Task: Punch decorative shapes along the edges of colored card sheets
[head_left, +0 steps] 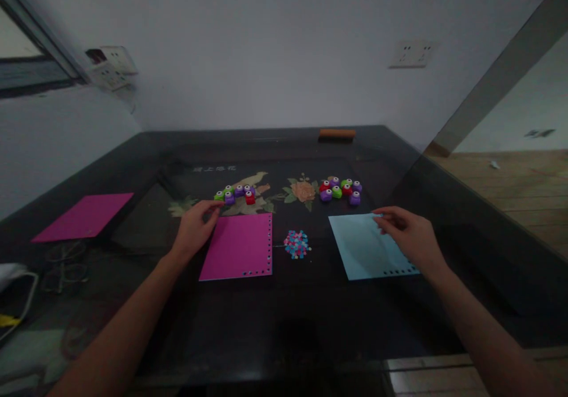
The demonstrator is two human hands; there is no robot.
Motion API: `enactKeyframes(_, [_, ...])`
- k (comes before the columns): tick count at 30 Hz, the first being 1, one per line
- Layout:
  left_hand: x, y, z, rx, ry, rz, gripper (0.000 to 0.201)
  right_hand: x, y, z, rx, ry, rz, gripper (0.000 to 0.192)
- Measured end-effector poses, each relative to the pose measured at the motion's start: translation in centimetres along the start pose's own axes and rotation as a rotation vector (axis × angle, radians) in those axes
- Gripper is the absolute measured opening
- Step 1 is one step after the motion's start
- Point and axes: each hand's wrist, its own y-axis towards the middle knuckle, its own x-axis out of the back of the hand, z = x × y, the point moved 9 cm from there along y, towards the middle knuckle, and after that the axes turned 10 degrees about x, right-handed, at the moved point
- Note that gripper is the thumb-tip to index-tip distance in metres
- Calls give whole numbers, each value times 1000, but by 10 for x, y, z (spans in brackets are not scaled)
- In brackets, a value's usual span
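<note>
My left hand (195,226) rests at the upper left corner of a magenta paper sheet (242,246) with punched holes along its right and lower edges. Its fingers curl near a cluster of small coloured punches (235,194). Over the top right part of a light blue sheet (361,249) lies my right hand (408,234), its fingertips touching the paper. That sheet has holes along its lower edge. A small heap of punched-out paper bits (297,244) sits between the two sheets. A second cluster of punches (341,190) lies beyond the blue sheet.
A dark glass-topped table (284,320) with a flower pattern carries everything. Another magenta sheet (84,216) lies far left, with glasses (62,264) below it. An orange block (337,133) sits at the far edge. Wall sockets (410,54) are behind; a wooden floor (515,190) lies to the right.
</note>
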Motion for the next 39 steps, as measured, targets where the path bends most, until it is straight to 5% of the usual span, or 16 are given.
enactKeyframes(9, [-11, -4, -11, -119, 28, 136, 27, -111, 20, 147, 473, -30, 339, 21])
enactKeyframes(17, [-17, -5, -12, -113, 39, 260, 32, -200, 41, 170, 546, -298, 507, 32])
enactKeyframes(21, [-25, -9, -11, -112, 65, 337, 41, -213, 36, 169, 566, -310, 520, 40])
enactKeyframes(26, [-39, -14, -1, -101, 224, 365, 79, -216, 31, 172, 633, -394, 508, 50])
enactKeyframes(39, [-41, -15, -4, -131, 259, 376, 71, -214, 25, 178, 617, -438, 542, 41])
